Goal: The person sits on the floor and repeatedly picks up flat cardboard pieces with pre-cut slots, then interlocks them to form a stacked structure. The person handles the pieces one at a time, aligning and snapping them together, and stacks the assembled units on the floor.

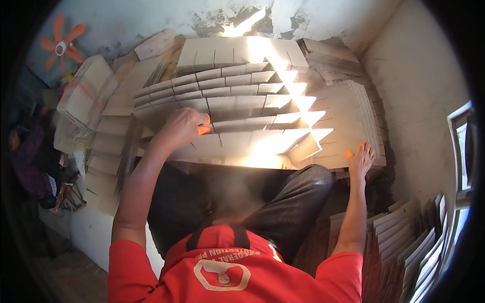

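In front of me stands a cardboard divider grid (237, 106), made of slotted strips set crosswise in several rows. My left hand (183, 126) is over its near left part, with orange covers on the fingertips. Its fingers are closed at a cross strip (208, 112) of the grid. To the right lies a stack of slotted cardboard sheets (338, 108). My right hand (361, 159) rests at that stack's near right corner, its fingers apart and one orange cover showing. Bright sunlight washes out the grid's near right part.
More flat sheets (202, 50) lie behind the grid. Cardboard stacks (113, 131) stand at the left, with an orange fan (61, 46) beyond. Another person (35, 161) is at the far left. Upright cardboard pieces (399, 242) fill the lower right, near a window (461, 146).
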